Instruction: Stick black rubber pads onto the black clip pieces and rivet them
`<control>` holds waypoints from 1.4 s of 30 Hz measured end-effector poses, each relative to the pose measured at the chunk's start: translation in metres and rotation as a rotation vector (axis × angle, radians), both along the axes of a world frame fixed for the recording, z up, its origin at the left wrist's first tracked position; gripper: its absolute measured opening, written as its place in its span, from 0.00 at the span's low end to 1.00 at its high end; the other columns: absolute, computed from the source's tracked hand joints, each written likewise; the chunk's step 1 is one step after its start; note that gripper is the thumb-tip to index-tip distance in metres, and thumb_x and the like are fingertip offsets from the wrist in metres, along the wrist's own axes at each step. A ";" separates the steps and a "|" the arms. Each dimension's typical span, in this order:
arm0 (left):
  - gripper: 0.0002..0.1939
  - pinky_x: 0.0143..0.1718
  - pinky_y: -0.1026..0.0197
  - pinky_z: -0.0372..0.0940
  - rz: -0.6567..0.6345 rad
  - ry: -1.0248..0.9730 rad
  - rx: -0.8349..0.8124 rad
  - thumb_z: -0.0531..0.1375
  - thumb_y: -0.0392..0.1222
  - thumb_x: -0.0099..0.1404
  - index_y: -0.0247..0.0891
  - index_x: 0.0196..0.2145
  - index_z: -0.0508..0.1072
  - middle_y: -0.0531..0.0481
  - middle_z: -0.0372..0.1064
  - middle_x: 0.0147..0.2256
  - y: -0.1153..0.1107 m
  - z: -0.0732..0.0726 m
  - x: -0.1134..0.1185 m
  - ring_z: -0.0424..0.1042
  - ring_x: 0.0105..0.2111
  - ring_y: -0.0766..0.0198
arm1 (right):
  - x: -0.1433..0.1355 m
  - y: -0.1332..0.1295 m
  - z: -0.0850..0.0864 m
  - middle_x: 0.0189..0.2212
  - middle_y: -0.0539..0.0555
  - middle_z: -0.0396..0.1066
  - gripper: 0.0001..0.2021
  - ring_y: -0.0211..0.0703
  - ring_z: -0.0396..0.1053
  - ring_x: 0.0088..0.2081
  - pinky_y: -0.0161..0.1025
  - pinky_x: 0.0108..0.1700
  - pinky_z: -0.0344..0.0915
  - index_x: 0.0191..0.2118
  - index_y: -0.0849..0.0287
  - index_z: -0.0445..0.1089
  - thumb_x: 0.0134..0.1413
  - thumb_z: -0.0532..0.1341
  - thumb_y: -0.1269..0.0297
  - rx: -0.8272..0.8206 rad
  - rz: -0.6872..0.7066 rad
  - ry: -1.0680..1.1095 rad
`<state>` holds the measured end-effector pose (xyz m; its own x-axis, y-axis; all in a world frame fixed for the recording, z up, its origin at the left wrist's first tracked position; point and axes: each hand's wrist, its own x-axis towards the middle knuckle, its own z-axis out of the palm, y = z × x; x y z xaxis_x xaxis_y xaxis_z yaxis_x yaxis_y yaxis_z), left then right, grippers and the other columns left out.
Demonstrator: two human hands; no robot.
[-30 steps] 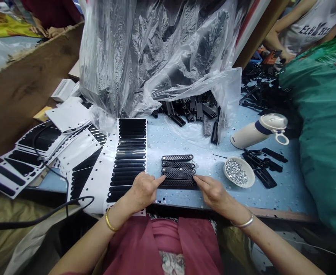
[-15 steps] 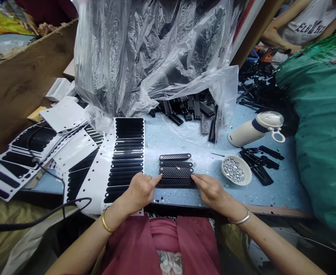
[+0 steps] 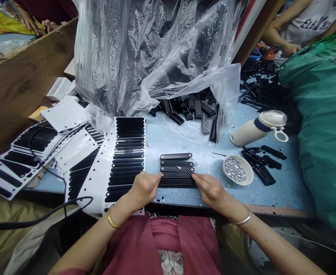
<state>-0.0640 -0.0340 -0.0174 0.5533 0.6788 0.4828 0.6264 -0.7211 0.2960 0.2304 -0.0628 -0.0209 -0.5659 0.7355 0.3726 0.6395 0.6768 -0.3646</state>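
Several black bars with a cross-hatched texture (image 3: 177, 175) lie stacked in a row on the blue speckled table in front of me. My left hand (image 3: 145, 188) is closed, its fingertips at the left end of one of the lower bars. At that bar's right end are the fingertips of my right hand (image 3: 213, 190), its fingers curled together. Small silvery pieces show at the bar ends, and one lies near the middle of the row. A white bowl (image 3: 251, 178) of small shiny metal pieces stands to the right of my right hand.
Sheets of black strips (image 3: 127, 152) lie to the left, beside piled sheets (image 3: 38, 141). Behind, a clear plastic bag (image 3: 156, 49) spills black parts (image 3: 198, 107). A bottle (image 3: 246, 133), black plastic parts (image 3: 259, 162) and a green sack (image 3: 325, 114) are at right. Other people's hands show at the back.
The view has shifted very slightly. Both hands keep their places at the ends of the bar.
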 end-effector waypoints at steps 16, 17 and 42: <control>0.15 0.25 0.62 0.62 0.010 -0.069 -0.062 0.51 0.28 0.64 0.32 0.46 0.71 0.51 0.73 0.23 0.000 0.004 -0.002 0.68 0.19 0.66 | 0.000 -0.002 -0.002 0.48 0.66 0.71 0.31 0.52 0.71 0.46 0.51 0.42 0.74 0.64 0.63 0.54 0.53 0.50 0.83 -0.008 -0.016 -0.013; 0.14 0.25 0.62 0.62 0.014 -0.082 -0.079 0.51 0.29 0.65 0.32 0.46 0.71 0.51 0.73 0.22 0.000 0.005 -0.002 0.68 0.19 0.66 | 0.000 -0.002 -0.003 0.48 0.66 0.71 0.31 0.51 0.71 0.46 0.50 0.42 0.74 0.64 0.63 0.54 0.53 0.50 0.83 -0.007 -0.014 -0.013; 0.10 0.29 0.64 0.70 0.064 -0.259 -0.281 0.57 0.33 0.64 0.35 0.41 0.77 0.50 0.76 0.25 -0.002 0.000 0.003 0.74 0.23 0.66 | -0.002 -0.002 -0.001 0.48 0.66 0.71 0.31 0.51 0.71 0.44 0.50 0.40 0.74 0.64 0.62 0.53 0.54 0.50 0.84 -0.002 -0.026 -0.021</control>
